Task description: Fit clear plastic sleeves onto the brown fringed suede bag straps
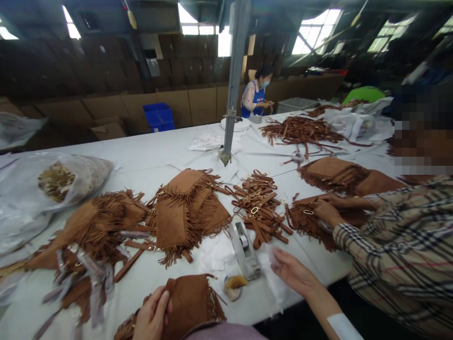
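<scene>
Down at the near edge of the bench (141, 153), left of the middle, the left hand (154, 309) has a solid grip on a brown fringed bag (189, 302), thumb pressed on top and fringe hanging off the right side. Over to the right, the right hand (292, 271) has its fingers up against some thin clear plastic (276, 283). It's kinda blurry, so I can't tell if they're pinching it or just touching.

Between the two hands there's a grey tape dispenser (244, 250), with a small roll (234, 287) lying just on the near side of it. Farther back sits a messy heap of brown straps (256, 200) with gold-coloured clips, and left of that a stack of fringed pieces (191, 208). Even more fringed stuff (106, 217) is piled on the left, near a big, bulging plastic sack (88, 182).

On the right, a co-worker in a plaid sleeve (364, 241) has their hands on another fringed piece (304, 219). Way at the far side, past the metal post (234, 80), someone in a blue apron (259, 96) is by another strap pile (300, 130).
</scene>
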Demonstrator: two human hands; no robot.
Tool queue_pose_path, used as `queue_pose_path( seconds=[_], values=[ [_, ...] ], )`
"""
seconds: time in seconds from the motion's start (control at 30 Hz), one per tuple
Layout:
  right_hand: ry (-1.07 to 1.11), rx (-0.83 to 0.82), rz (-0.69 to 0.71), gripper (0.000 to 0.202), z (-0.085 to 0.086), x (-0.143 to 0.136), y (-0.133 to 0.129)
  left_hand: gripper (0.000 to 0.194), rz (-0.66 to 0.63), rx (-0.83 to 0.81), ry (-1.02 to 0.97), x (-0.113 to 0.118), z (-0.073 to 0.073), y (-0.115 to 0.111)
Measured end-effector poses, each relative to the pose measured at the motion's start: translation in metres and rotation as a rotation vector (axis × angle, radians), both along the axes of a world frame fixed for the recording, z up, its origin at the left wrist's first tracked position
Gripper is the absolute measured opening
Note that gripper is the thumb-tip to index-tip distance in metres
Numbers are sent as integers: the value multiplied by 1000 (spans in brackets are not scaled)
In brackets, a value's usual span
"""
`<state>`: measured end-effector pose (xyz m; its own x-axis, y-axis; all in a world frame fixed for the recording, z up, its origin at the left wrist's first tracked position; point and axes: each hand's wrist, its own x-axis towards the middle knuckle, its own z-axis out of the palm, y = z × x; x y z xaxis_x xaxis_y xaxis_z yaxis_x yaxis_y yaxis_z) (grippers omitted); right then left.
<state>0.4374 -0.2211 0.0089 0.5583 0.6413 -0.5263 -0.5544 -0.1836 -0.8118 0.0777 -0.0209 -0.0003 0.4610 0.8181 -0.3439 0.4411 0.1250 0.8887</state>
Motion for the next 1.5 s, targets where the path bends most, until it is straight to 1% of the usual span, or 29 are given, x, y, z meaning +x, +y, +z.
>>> queue_pose_path(
  seconds=[0.03, 0.07, 0.13, 0.23, 0.3, 0.37, 0.47, 0.57, 0.63, 0.77, 0.87, 0.93, 1.0, 1.07, 1.13, 1.17, 1.23, 1.37, 1.43, 1.5],
  values=[
    [87, 95, -37, 25, 8, -9, 15, 45, 23, -14, -17, 3, 2, -1],
    [140, 138, -29, 26, 14, -21, 31, 45, 42, -30, -38, 7, 5, -2],
    [208, 158, 60, 27, 20, -50, 64, 46, 72, -64, -86, 14, 12, -3],
    [302, 172, 235, 32, 17, -98, 107, 47, 95, -93, -154, 23, 22, -4],
    [347, 183, 327, 35, 14, -125, 126, 47, 130, -135, -202, 25, 28, -3],
    [345, 169, 381, 33, 11, -143, 138, 48, 187, -222, -268, 23, 32, -4],
    [289, 135, 437, 32, 7, -160, 147, 50, 256, -350, -363, 16, 37, -6],
    [202, 124, 509, 36, 1, -171, 153, 48, 256, -408, -401, 12, 40, -9],
    [123, 136, 528, 35, -2, -178, 155, 45, 238, -429, -421, 12, 40, -10],
    [-25, 208, 614, 33, -4, -186, 160, 40, 213, -471, -457, 16, 32, -9],
    [-71, 208, 643, 33, -3, -188, 162, 42, 262, -468, -439, 18, 22, -5],
    [-32, 193, 629, 34, -1, -187, 161, 43, 301, -442, -414, 18, 17, -2],
    [58, 198, 634, 35, 3, -186, 159, 44, 303, -404, -386, 17, 14, 0],
    [188, 223, 687, 37, 8, -184, 156, 44, 258, -359, -357, 19, 14, 1],
    [308, 237, 739, 38, 9, -184, 153, 45, 185, -310, -330, 22, 16, 2],
    [341, 231, 734, 38, 8, -184, 152, 46, 147, -290, -320, 24, 17, 2],
    [365, 197, 659, 36, 3, -184, 152, 47, 102, -248, -296, 28, 17, 2],
    [368, 78, 387, 36, -12, -179, 159, 49, 154, -183, -191, 30, 9, 3],
    [361, 40, 259, 37, -15, -176, 164, 49, 167, -178, -164, 28, 5, 4],
    [368, 30, 187, 36, -15, -173, 168, 49, 165, -166, -161, 27, 4, 5]
  ],
)
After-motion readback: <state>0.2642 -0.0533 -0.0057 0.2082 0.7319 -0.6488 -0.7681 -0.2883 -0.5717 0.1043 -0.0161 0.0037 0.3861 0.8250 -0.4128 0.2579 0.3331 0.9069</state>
